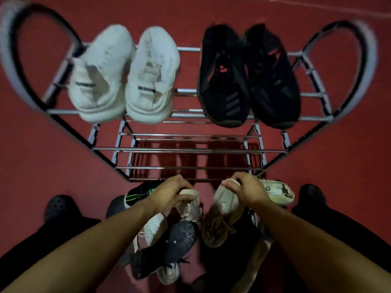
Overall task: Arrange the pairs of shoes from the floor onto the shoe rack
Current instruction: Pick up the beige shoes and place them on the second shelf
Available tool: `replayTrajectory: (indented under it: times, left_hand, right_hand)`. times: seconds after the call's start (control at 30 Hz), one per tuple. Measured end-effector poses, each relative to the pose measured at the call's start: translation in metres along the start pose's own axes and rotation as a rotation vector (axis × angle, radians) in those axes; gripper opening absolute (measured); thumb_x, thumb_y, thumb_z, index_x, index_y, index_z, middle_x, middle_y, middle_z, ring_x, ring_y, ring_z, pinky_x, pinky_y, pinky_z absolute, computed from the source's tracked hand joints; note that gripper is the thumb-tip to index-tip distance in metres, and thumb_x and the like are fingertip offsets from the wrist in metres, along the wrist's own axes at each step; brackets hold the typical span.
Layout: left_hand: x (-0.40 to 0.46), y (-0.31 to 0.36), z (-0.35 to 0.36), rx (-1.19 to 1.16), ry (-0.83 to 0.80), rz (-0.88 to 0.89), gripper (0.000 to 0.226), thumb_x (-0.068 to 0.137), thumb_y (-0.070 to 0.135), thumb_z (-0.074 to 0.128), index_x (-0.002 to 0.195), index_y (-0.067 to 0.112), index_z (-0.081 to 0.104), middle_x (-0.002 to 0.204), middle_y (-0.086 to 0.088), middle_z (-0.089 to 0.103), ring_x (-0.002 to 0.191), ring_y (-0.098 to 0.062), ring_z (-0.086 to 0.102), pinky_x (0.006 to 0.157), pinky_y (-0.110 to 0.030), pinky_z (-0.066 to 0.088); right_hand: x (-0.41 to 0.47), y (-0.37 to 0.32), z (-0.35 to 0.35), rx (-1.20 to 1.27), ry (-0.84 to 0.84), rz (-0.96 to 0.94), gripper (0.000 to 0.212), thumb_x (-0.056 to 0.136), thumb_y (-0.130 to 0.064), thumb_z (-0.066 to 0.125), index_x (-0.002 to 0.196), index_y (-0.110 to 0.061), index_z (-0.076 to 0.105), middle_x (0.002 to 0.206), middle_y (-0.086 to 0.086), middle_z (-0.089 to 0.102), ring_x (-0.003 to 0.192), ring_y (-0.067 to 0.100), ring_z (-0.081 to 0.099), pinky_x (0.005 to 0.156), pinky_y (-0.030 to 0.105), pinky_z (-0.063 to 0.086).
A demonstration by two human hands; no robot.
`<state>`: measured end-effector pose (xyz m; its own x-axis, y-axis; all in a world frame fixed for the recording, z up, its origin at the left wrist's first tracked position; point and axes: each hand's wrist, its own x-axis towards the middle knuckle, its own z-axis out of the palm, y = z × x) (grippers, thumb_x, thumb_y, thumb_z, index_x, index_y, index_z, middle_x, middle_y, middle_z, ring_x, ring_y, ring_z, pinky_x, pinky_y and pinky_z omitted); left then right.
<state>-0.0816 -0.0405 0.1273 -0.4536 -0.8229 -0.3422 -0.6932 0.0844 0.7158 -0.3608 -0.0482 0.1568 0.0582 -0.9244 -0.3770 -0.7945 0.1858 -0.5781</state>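
Nearest, a shoe pile (169, 240) lies on the red floor (53, 155); above it the left hand (169, 192) closes on a pale shoe (190, 205) and the right hand (246, 190) on a tan shoe (222, 220); beyond, the rack (190, 150) carries white sneakers (124, 75) and black sneakers (247, 77) on top, side by side.

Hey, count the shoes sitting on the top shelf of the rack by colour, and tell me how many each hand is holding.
White shoes on the top shelf: 2
Black shoes on the top shelf: 2
Beige shoes in the hands: 2, one in the left hand and one in the right hand
Total: 6
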Motion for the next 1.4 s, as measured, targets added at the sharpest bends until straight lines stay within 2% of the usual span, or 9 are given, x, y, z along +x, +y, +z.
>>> replayTrajectory:
  times: [0.27, 0.4, 0.53, 0.63, 0.77, 0.9, 1.03, 1.17, 1.4]
  left_hand:
    - [-0.068, 0.063, -0.069, 0.071, 0.143, 0.016, 0.025, 0.083, 0.057, 0.068, 0.101, 0.04, 0.069, 0.1, 0.008, 0.062, 0.093, -0.006, 0.06, 0.084, -0.027, 0.049]
    - [-0.111, 0.084, -0.083, -0.084, 0.263, -0.049, 0.01, 0.083, 0.044, 0.077, 0.089, 0.037, 0.076, 0.091, 0.018, 0.074, 0.084, 0.005, 0.066, 0.072, -0.017, 0.052]
    - [-0.142, 0.104, -0.093, -0.222, 0.341, -0.06, 0.013, 0.078, 0.034, 0.084, 0.086, 0.025, 0.081, 0.083, 0.008, 0.077, 0.068, -0.001, 0.066, 0.06, -0.017, 0.05]
    - [-0.159, 0.12, -0.104, -0.218, 0.352, -0.039, 0.017, 0.073, 0.036, 0.087, 0.081, 0.023, 0.08, 0.079, 0.004, 0.077, 0.065, -0.004, 0.066, 0.056, -0.022, 0.052]
    - [-0.173, 0.149, -0.12, -0.193, 0.304, 0.068, 0.02, 0.071, 0.03, 0.089, 0.082, 0.016, 0.079, 0.083, 0.001, 0.077, 0.074, -0.006, 0.068, 0.072, -0.027, 0.054]
    - [-0.18, 0.176, -0.135, -0.126, 0.243, 0.122, 0.023, 0.071, 0.03, 0.09, 0.087, 0.015, 0.081, 0.085, 0.002, 0.078, 0.077, -0.006, 0.067, 0.074, -0.025, 0.051]
    - [-0.191, 0.191, -0.149, -0.097, 0.134, 0.154, 0.024, 0.079, 0.021, 0.084, 0.102, 0.014, 0.08, 0.092, 0.004, 0.079, 0.083, -0.004, 0.069, 0.078, -0.021, 0.054]
    - [-0.198, 0.2, -0.155, -0.168, 0.17, 0.16, 0.024, 0.079, 0.015, 0.085, 0.101, 0.008, 0.076, 0.092, -0.008, 0.079, 0.084, -0.016, 0.072, 0.085, -0.041, 0.057]
    - [-0.199, 0.216, -0.155, -0.121, 0.139, 0.201, 0.024, 0.075, 0.017, 0.087, 0.098, 0.012, 0.081, 0.092, 0.002, 0.079, 0.085, -0.007, 0.071, 0.082, -0.022, 0.055]
  right_hand:
    - [-0.067, -0.046, -0.051, 0.228, 0.093, -0.047, 0.037, 0.081, -0.056, 0.069, 0.076, -0.019, 0.068, 0.079, 0.005, 0.071, 0.076, 0.021, 0.068, 0.07, 0.042, 0.054]
    - [-0.105, -0.065, -0.069, 0.361, 0.104, -0.08, 0.045, 0.084, -0.05, 0.07, 0.085, -0.005, 0.072, 0.088, 0.011, 0.073, 0.079, 0.019, 0.068, 0.068, 0.031, 0.054]
    - [-0.132, -0.087, -0.077, 0.473, 0.052, -0.094, 0.04, 0.079, -0.055, 0.073, 0.085, -0.015, 0.075, 0.088, 0.014, 0.074, 0.072, 0.031, 0.069, 0.057, 0.031, 0.051]
    - [-0.148, -0.115, -0.084, 0.458, -0.019, -0.176, 0.035, 0.081, -0.047, 0.074, 0.088, -0.013, 0.075, 0.083, 0.004, 0.073, 0.053, 0.005, 0.062, 0.045, 0.015, 0.042]
    - [-0.158, -0.154, -0.094, 0.29, -0.091, -0.392, 0.024, 0.08, -0.039, 0.077, 0.094, -0.02, 0.077, 0.093, -0.008, 0.074, 0.086, 0.005, 0.067, 0.073, 0.017, 0.049]
    - [-0.163, -0.19, -0.099, -0.08, -0.22, -0.545, 0.045, 0.075, -0.055, 0.075, 0.115, -0.037, 0.069, 0.114, -0.014, 0.071, 0.107, 0.002, 0.062, 0.093, 0.029, 0.049]
    - [-0.17, -0.208, -0.111, -0.262, -0.253, -0.625, 0.043, 0.075, -0.066, 0.065, 0.108, -0.039, 0.069, 0.102, -0.016, 0.072, 0.095, 0.003, 0.064, 0.088, 0.035, 0.053]
    - [-0.182, -0.215, -0.121, -0.35, -0.166, -0.69, 0.043, 0.081, -0.068, 0.058, 0.097, -0.03, 0.071, 0.084, -0.01, 0.071, 0.079, 0.008, 0.062, 0.074, 0.035, 0.053]
    - [-0.188, -0.223, -0.12, -0.481, -0.154, -0.692, 0.031, 0.088, -0.052, 0.058, 0.08, -0.022, 0.063, 0.067, -0.006, 0.059, 0.064, 0.016, 0.054, 0.057, 0.031, 0.039]
